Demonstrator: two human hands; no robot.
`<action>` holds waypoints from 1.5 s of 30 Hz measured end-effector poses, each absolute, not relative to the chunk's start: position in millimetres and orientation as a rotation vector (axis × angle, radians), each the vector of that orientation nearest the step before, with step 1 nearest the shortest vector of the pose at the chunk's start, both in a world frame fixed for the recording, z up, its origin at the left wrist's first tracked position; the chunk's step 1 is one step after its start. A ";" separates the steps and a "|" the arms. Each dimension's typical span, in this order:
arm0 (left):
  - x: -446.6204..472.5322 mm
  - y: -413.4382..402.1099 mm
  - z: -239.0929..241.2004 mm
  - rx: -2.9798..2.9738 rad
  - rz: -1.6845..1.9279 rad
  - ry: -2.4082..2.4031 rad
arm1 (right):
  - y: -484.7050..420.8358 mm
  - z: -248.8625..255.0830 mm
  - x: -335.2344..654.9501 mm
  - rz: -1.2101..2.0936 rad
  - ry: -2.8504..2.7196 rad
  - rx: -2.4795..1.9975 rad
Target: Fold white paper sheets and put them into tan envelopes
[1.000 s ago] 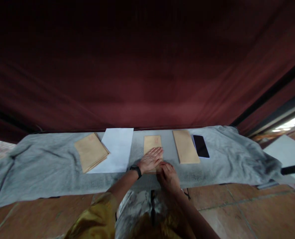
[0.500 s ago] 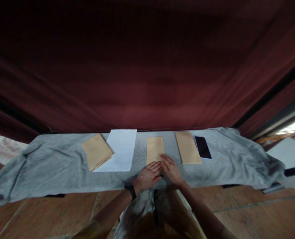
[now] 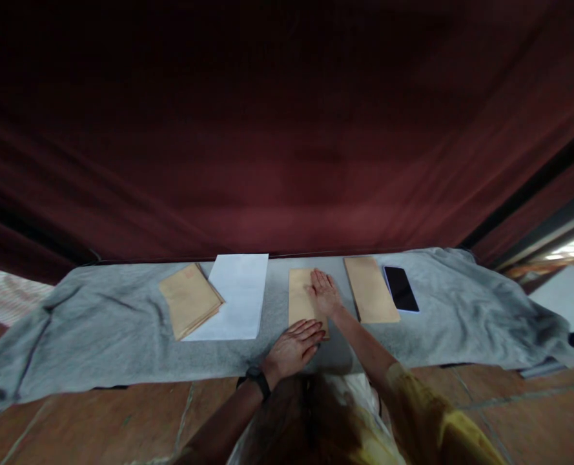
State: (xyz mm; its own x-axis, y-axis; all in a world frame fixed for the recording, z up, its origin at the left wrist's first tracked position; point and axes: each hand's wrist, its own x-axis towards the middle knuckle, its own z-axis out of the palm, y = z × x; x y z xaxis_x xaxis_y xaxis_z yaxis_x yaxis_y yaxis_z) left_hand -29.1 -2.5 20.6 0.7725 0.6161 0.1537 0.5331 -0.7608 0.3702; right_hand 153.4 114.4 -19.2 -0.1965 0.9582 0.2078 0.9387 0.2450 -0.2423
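A brown envelope (image 3: 300, 298) lies flat in the middle of the grey cloth (image 3: 97, 336). My right hand (image 3: 322, 292) rests open on its far right part, fingers stretched out and pressed flat. My left hand (image 3: 294, 347), with a black watch at the wrist, lies open at the envelope's near edge, fingers pointing right.
A stack of brown envelopes (image 3: 188, 299) and white paper sheets (image 3: 236, 296) lie to the left. Another brown envelope stack (image 3: 370, 289) and a dark phone (image 3: 401, 289) lie to the right. A dark red curtain (image 3: 287, 142) hangs behind. Tiled floor (image 3: 97, 420) is in front.
My right hand has slid from the envelope's near edge up to its far end. My left hand has stayed at the near edge.
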 end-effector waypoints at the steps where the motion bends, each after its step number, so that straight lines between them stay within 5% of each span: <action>1: -29.3 -2.4 20.4 2.671 0.384 0.887 | 117.1 -19.5 152.6 0.071 -2.208 -1.784; 31: -26.7 -9.1 12.0 2.792 0.506 0.950 | 35.8 -25.9 186.2 -0.027 -2.546 -1.382; 45: -28.1 -9.4 10.0 2.812 0.531 0.989 | 131.6 -26.9 172.9 -0.054 -2.397 -1.576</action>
State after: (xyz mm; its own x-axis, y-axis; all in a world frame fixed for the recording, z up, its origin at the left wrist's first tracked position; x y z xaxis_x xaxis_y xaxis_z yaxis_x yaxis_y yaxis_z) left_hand -28.1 -9.4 10.0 0.7261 0.6245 0.2875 0.5846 -0.7809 0.2198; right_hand 172.9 131.6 -26.9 -0.3712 0.8957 0.2449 0.9058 0.4074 -0.1169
